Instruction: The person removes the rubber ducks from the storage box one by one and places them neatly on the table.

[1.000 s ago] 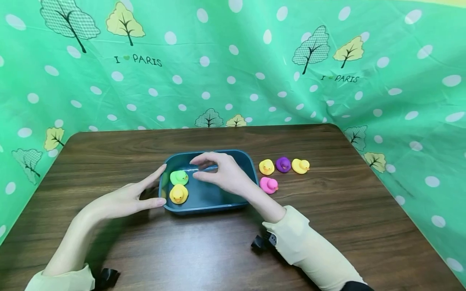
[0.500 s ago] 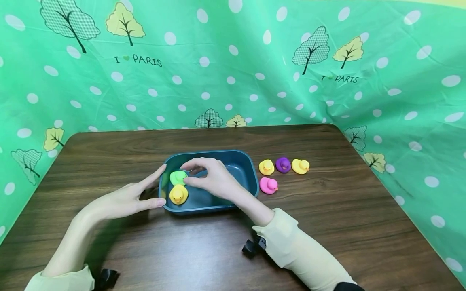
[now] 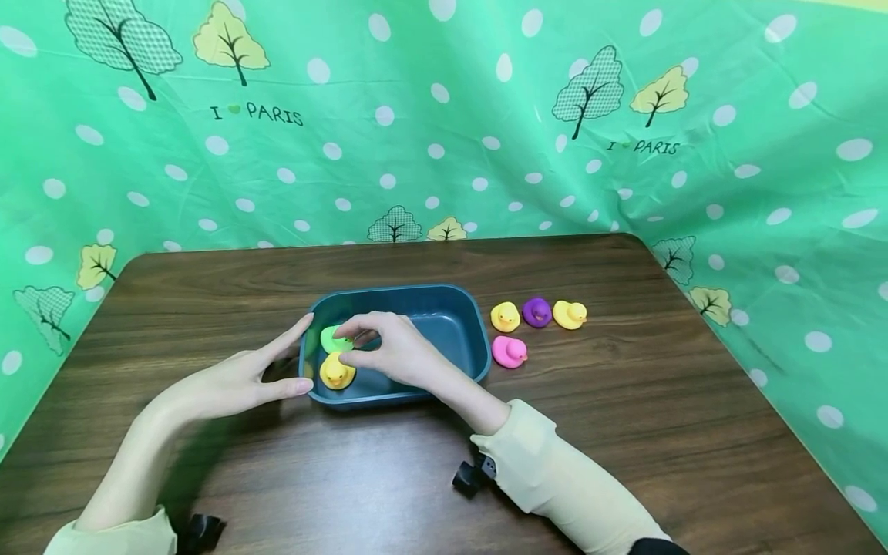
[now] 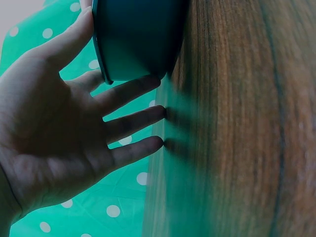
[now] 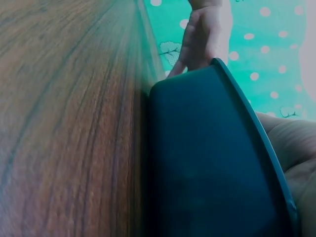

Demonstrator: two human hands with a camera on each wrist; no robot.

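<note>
The right hand (image 3: 394,351) is being brought within grasp of the green duck (image 3: 331,339), fingers half-parted, grip unclear. The tray (image 3: 447,335) is being touched by the spread left hand (image 3: 232,381).

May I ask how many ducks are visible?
6: a green duck, partly hidden, and a yellow duck in the tray; purple duck, pink duck and two yellow ducks to its right.

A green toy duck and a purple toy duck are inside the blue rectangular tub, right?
Not quite: the head view shows a green toy duck and a yellow toy duck inside the blue rectangular tub. The purple toy duck is outside, on the brown wood-grained table.
</note>
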